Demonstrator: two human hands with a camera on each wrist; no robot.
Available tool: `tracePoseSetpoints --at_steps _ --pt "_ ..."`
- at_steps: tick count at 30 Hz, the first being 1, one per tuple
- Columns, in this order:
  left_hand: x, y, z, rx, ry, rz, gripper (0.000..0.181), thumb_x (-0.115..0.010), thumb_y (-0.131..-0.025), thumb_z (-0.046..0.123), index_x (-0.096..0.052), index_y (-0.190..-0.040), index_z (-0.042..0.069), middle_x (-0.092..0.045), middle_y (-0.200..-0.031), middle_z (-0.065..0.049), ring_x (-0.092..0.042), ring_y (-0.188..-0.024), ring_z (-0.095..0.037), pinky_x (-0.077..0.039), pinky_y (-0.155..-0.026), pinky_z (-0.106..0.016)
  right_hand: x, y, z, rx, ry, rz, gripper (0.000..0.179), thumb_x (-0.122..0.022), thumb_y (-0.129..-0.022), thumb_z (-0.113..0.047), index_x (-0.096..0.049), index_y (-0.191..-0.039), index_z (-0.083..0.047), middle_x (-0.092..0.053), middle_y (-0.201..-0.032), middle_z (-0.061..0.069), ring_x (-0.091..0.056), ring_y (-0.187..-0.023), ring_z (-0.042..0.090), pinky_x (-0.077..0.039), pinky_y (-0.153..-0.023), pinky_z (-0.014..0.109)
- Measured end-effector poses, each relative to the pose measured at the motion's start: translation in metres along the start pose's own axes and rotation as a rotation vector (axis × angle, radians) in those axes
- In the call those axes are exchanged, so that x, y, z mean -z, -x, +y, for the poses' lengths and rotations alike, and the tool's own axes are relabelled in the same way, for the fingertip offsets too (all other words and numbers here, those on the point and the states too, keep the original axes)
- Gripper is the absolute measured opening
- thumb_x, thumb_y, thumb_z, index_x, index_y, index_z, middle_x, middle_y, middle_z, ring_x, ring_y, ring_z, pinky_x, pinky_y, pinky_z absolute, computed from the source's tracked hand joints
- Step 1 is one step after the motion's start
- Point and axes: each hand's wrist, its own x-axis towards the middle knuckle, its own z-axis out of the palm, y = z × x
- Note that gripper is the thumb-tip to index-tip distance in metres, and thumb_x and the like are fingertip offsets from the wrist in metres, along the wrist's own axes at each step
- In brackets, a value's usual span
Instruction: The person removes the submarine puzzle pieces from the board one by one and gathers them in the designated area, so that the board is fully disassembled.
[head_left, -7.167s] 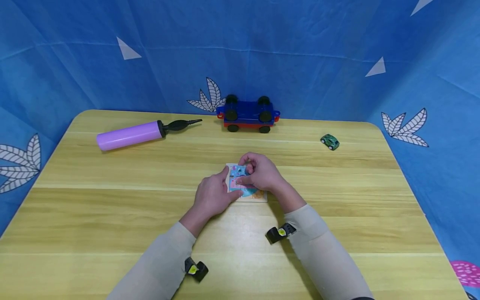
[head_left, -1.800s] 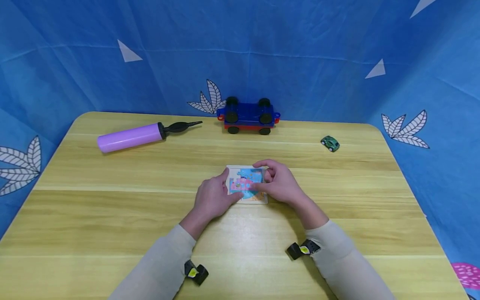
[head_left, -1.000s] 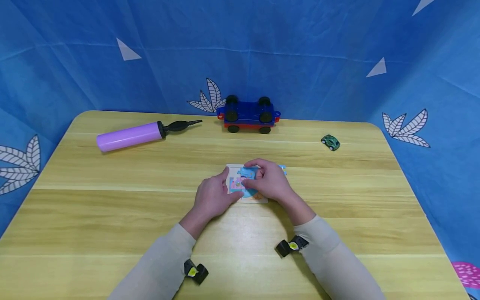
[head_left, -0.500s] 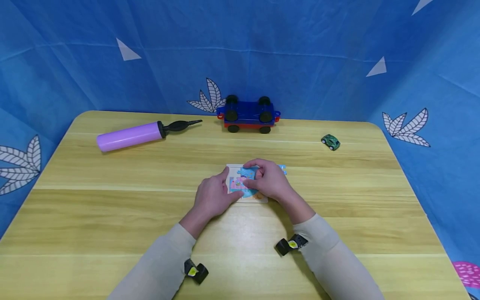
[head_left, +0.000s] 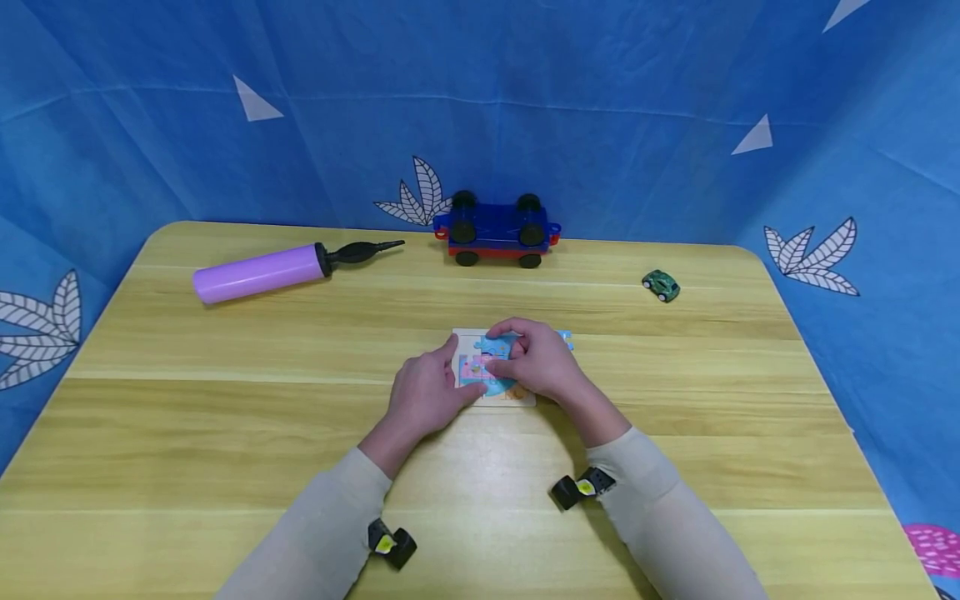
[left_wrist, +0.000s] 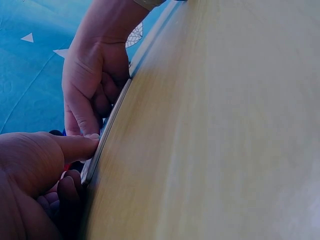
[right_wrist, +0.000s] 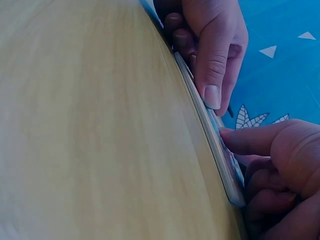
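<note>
A small jigsaw puzzle board (head_left: pixel 463 343) with a pink and blue picture lies flat mid-table. My left hand (head_left: pixel 426 390) grips its left side, index finger along the left edge and thumb over the lower part. Across the upper right of the board reaches my right hand (head_left: pixel 542 358), thumb and index finger pinching a blue puzzle piece (head_left: pixel 495 345). Behind that hand a light-blue puzzle piece (head_left: pixel 567 337) shows partly, off the board. In the wrist views, the board's edge (right_wrist: pixel 212 142) appears nearly side-on, so the pieces are hardly visible there.
A purple balloon pump (head_left: pixel 258 273) with a black nozzle lies at the back left. At the back middle a blue and red toy wagon (head_left: pixel 498 229) rests on its side against the blue cloth (head_left: pixel 600 108). A small green toy car (head_left: pixel 661 285) stands back right.
My right hand moves from the board's upper left to its right side, then slightly back left, uncovering the light-blue piece. It is nearly still over the last second. My left hand stays put.
</note>
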Motion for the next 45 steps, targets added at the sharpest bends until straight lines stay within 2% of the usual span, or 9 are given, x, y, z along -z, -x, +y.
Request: tracePoseSetpoints --at_steps 12,19,27,35,45 --pt "0.000 0.000 0.003 -0.015 0.001 0.001 0.087 -0.080 -0.084 0.045 -0.043 -0.151 0.003 -0.041 -0.054 0.002 -0.031 -0.044 -0.012 -0.023 -0.045 -0.028 0.002 -0.003 -0.007 -0.030 0.038 -0.012 0.033 -0.083 -0.082 -0.007 -0.071 -0.111 -0.017 -0.042 -0.060 0.001 -0.038 -0.052 0.017 -0.033 -0.054 0.032" --pt "0.000 0.000 0.002 -0.002 -0.005 0.001 0.088 -0.080 -0.083 0.046 -0.043 -0.151 0.004 -0.042 -0.055 0.001 -0.032 -0.045 -0.013 -0.023 -0.045 -0.028 0.003 -0.008 -0.006 0.005 0.029 -0.085 0.029 -0.079 -0.085 -0.003 -0.071 -0.110 -0.015 -0.040 -0.058 0.000 -0.037 -0.050 0.016 -0.033 -0.052 0.031" --pt "0.000 0.001 0.001 0.011 0.010 -0.001 0.087 -0.080 -0.084 0.045 -0.042 -0.151 0.004 -0.042 -0.055 0.001 -0.032 -0.044 -0.013 -0.023 -0.045 -0.028 0.004 -0.011 -0.006 0.018 0.048 -0.146 0.027 -0.077 -0.086 -0.004 -0.071 -0.111 -0.012 -0.040 -0.058 0.000 -0.038 -0.051 0.017 -0.035 -0.057 0.032" --pt "0.000 0.001 0.001 0.015 0.012 0.001 0.087 -0.080 -0.083 0.044 -0.043 -0.151 0.004 -0.043 -0.055 0.001 -0.033 -0.045 -0.014 -0.023 -0.045 -0.028 0.002 -0.014 -0.005 0.007 -0.007 -0.156 0.025 -0.074 -0.087 0.000 -0.071 -0.110 -0.009 -0.039 -0.057 0.000 -0.037 -0.050 0.016 -0.035 -0.057 0.031" --pt "0.000 0.001 0.002 0.020 0.016 0.002 0.087 -0.081 -0.083 0.043 -0.043 -0.151 0.004 -0.044 -0.056 0.001 -0.035 -0.046 -0.014 -0.023 -0.045 -0.028 0.001 -0.016 -0.002 0.009 -0.085 -0.159 0.026 -0.073 -0.087 0.003 -0.068 -0.110 -0.007 -0.039 -0.057 0.001 -0.037 -0.047 0.015 -0.031 -0.048 0.028"
